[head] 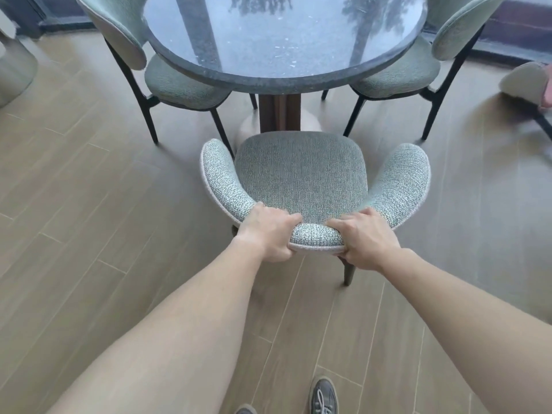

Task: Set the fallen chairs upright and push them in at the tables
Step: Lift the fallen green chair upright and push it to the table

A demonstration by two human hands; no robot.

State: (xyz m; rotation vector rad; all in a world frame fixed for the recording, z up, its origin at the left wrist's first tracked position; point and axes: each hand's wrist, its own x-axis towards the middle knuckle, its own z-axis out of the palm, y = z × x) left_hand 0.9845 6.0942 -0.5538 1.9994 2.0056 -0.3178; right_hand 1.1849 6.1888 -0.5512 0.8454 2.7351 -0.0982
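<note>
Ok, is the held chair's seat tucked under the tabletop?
No: the chair, held at its backrest by the left hand and right hand, shows its whole seat short of the edge of the table.

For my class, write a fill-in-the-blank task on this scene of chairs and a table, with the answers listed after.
The left hand and the right hand both grip the ____ of the near chair.
That chair stands ____ on the wooden floor.
The table has a ____ top.
Two other chairs, one on the left and one on the right, have seats tucked ____ the table.
Missing words: backrest; upright; round; under.
</note>
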